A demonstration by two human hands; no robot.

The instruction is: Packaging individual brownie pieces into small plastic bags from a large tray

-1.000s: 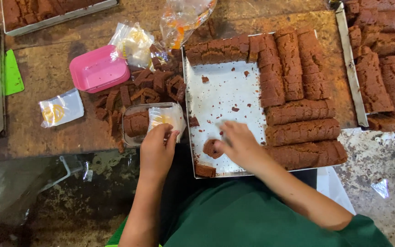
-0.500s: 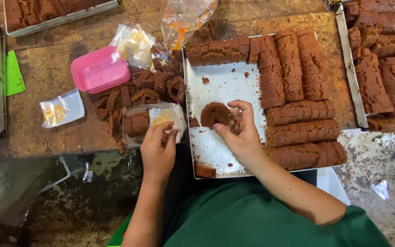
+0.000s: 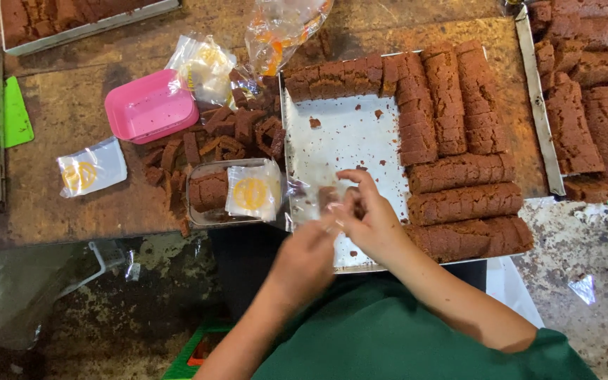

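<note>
Hands have met: left hand [image 3: 304,257] now holds clear bag [image 3: 311,200], right hand [image 3: 371,218] pinching brown cake slice [image 3: 328,197].

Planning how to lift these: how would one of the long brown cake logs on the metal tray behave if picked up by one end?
A cake log would probably sag or snap: it is long and looks soft. It likely sheds crumbs, as bits dot the metal tray. Rounded, it might roll slightly, though neighbouring logs hold it.
</note>
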